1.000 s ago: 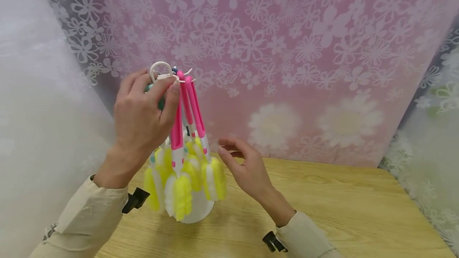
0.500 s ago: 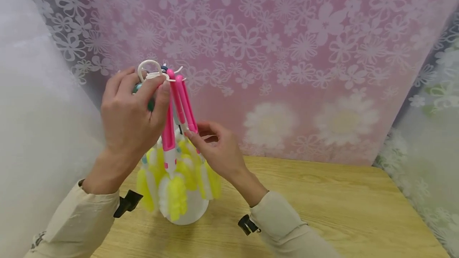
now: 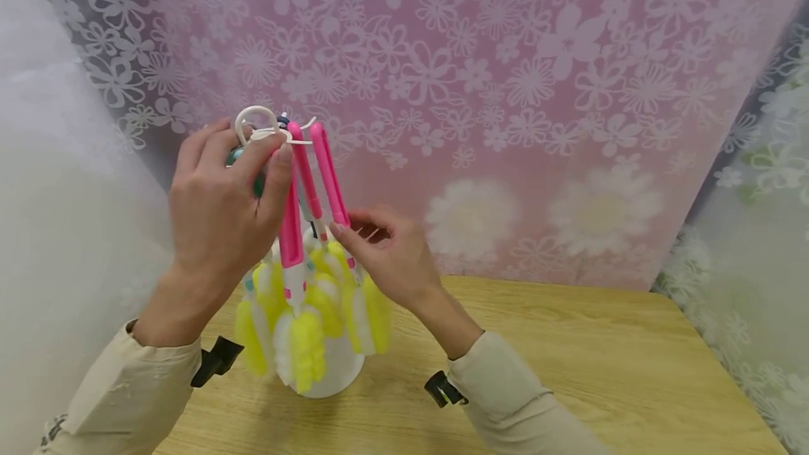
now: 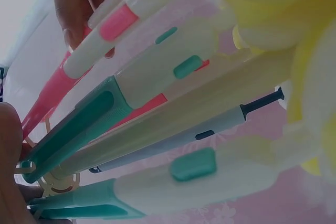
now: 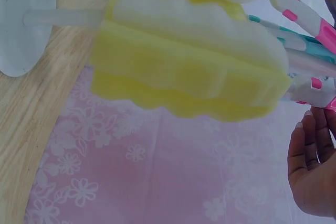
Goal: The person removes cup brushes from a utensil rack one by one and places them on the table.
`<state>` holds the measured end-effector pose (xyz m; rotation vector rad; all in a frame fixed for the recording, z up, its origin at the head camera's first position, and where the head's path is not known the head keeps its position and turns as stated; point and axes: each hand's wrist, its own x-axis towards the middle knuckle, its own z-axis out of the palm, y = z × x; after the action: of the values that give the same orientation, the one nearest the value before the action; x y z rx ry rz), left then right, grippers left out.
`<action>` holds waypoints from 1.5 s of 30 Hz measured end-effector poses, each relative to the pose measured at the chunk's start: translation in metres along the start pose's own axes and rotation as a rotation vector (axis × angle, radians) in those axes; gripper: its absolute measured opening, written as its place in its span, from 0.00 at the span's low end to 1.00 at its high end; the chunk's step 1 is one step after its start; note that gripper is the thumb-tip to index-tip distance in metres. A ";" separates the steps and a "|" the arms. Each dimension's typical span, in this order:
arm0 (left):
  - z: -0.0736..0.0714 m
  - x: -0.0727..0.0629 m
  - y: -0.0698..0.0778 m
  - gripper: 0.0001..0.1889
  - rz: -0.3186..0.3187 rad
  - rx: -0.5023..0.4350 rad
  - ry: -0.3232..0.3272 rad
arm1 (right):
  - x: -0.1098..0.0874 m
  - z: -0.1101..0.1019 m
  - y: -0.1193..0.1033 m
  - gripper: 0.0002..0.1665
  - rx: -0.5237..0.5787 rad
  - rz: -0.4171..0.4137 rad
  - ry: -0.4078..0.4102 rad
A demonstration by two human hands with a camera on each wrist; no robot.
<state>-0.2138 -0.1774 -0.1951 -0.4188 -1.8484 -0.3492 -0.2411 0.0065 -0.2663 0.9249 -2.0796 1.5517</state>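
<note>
Several sponge bottle brushes with yellow-and-white heads hang from a white rack (image 3: 255,112) with a ring on top. My left hand (image 3: 221,195) grips the top of the rack, fingers around its hook plate and close to the handle ends. In the head view my right hand (image 3: 398,251) pinches the right-hand pink bottle brush (image 3: 330,174) low on its handle, between thumb and fingers. This brush's upper end stands beside a hook tip. Teal handles (image 4: 79,129) and a grey handle (image 4: 173,145) show in the left wrist view. The right wrist view shows a sponge head (image 5: 189,56) up close.
The rack's round white base (image 3: 341,378) stands on a wood-grain table (image 3: 569,357). A pink flowered curtain (image 3: 537,125) hangs behind the table, with pale sheer curtain (image 3: 63,195) at the left. Another pink-handled brush (image 3: 292,230) hangs close in front.
My right hand has come in from the right and taken hold of a pink bottle brush. That brush's top has shifted from the hook to beside its tip. The left hand keeps its grip.
</note>
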 end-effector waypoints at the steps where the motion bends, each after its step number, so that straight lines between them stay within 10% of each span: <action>1: 0.001 0.000 0.001 0.25 -0.009 -0.009 0.004 | 0.000 -0.004 -0.001 0.13 0.001 -0.003 0.010; 11: 0.002 -0.001 0.000 0.24 -0.013 -0.016 0.021 | -0.015 -0.047 0.014 0.12 -0.008 0.146 0.090; 19: 0.000 -0.003 -0.001 0.25 -0.008 0.010 0.025 | -0.043 -0.061 0.053 0.18 -0.046 0.437 0.127; 32: 0.000 -0.003 0.001 0.25 -0.017 0.012 0.010 | -0.091 -0.036 0.124 0.18 -0.044 0.777 0.068; 45: 0.001 -0.002 0.001 0.25 -0.018 0.018 0.024 | -0.108 -0.007 0.155 0.22 -0.160 0.882 -0.066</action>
<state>-0.2137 -0.1760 -0.1974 -0.3839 -1.8316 -0.3483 -0.2738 0.0698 -0.4415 -0.0526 -2.8005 1.6733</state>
